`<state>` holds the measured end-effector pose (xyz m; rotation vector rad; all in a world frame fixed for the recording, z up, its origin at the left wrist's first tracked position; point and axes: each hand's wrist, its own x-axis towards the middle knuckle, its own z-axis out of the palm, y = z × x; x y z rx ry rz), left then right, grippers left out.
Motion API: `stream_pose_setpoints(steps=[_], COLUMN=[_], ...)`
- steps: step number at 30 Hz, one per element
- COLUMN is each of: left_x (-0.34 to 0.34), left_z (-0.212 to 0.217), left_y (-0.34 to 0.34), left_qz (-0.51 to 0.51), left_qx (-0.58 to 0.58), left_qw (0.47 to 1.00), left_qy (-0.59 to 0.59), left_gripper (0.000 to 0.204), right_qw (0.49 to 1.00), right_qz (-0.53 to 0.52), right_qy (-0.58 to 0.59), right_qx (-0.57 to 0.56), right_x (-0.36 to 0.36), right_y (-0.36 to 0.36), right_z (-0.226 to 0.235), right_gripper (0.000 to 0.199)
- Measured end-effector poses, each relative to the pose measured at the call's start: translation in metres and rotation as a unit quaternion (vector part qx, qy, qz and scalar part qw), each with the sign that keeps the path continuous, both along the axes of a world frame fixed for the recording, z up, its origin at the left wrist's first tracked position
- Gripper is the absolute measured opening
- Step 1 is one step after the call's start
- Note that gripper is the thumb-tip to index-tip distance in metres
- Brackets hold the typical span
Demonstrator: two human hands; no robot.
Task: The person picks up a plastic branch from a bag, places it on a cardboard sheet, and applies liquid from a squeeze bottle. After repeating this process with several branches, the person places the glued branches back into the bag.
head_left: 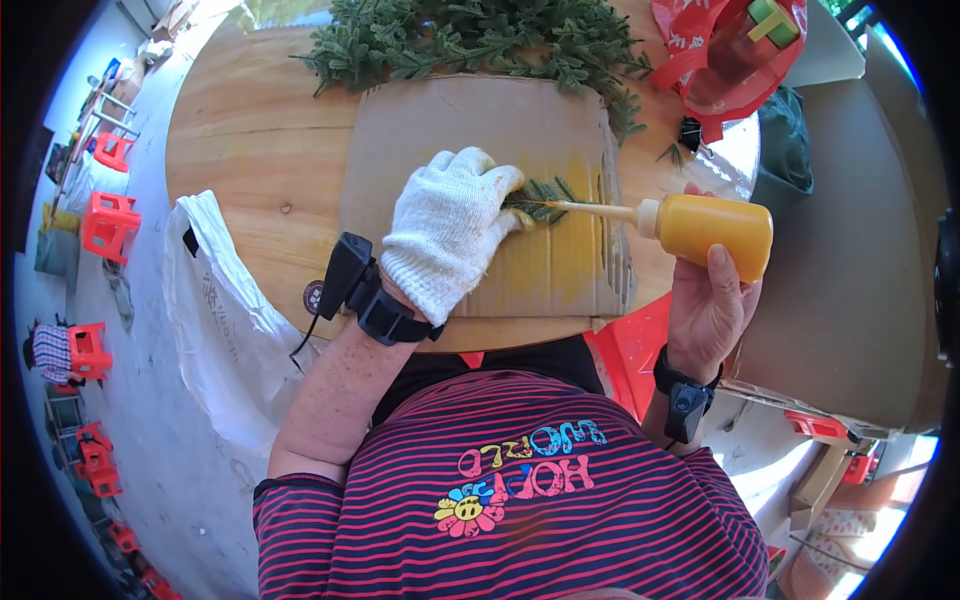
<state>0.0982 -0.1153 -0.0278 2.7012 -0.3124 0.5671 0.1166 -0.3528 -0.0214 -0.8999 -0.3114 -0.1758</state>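
Your gloved left fingers [510, 181] pinched a green sprig [552, 191] jutting rightward from their tips as your bare right fingers [722, 272] gripped a yellow bottle [715, 228], its nozzle [602, 211] aimed leftward, where too hard a squeeze could have flooded the cardboard [430, 120] beneath.

White knit glove [435, 235], black wrist straps [390, 316], dark red-striped shirt [560, 525], flower print [466, 511]

Gloved left hand [448, 225] pinches a green sprig [548, 190]; right hand [712, 312] holds yellow bottle [712, 228]; nozzle [602, 211] apparently touches sprig.
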Motion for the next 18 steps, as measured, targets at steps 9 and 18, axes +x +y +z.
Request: stream_pose_setpoints(steps=[9,18], left_x=[0.000,0.000], left_z=[0.000,0.003], left_y=[0.000,-0.002], left_qz=[-0.001,0.000], left_qx=[-0.001,-0.015], left_qw=[1.000,1.000], left_qy=[-0.004,0.013], left_gripper=[0.032,0.033], right_qw=[0.999,0.999], right_qz=[-0.013,-0.038], right_qy=[-0.027,-0.008], right_qx=[-0.025,-0.019], right_x=[0.002,0.004], right_y=[-0.013,-0.029], right_z=[0.001,-0.005], right_gripper=[0.042,0.041])
